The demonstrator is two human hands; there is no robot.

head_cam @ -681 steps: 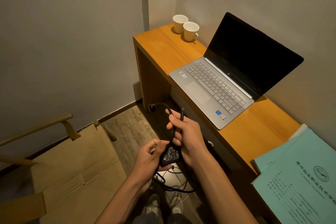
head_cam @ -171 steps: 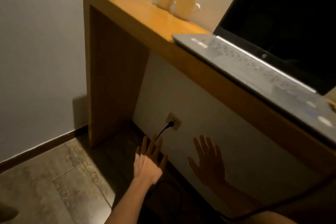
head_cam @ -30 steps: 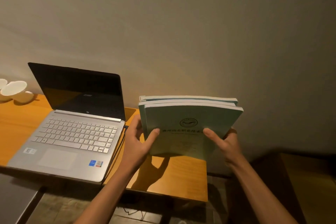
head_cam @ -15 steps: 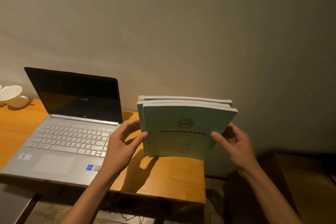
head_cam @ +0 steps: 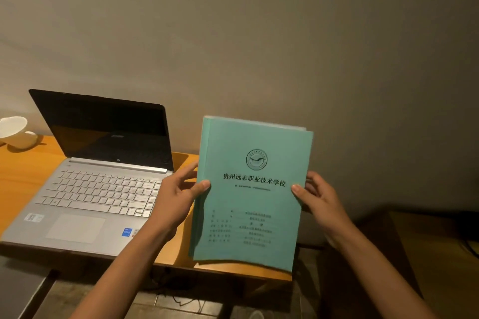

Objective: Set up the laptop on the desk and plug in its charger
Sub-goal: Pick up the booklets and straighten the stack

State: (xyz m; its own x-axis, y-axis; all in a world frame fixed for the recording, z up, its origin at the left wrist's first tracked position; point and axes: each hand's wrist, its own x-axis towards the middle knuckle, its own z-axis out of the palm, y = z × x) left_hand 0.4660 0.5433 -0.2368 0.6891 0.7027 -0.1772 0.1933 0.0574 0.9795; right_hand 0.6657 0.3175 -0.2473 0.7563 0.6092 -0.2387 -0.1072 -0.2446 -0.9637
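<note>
An open silver laptop [head_cam: 98, 189] with a dark screen sits on the wooden desk [head_cam: 23, 173], left of centre. My left hand [head_cam: 176, 199] and my right hand [head_cam: 321, 199] grip the two side edges of a stack of teal booklets [head_cam: 254, 189]. The stack is tilted up with its printed cover facing me, above the desk's right end. A black charger cable [head_cam: 186, 302] lies on the floor under the desk; its plug at the laptop is hidden behind my left hand.
White cups [head_cam: 15, 132] stand at the far left of the desk against the wall. A dark wooden piece of furniture [head_cam: 425, 254] is at the lower right. The desk's right end [head_cam: 272, 276] stops just under the booklets.
The booklet stack has been tipped up from near flat, so its cover now faces me. Both hands keep their hold on its sides.
</note>
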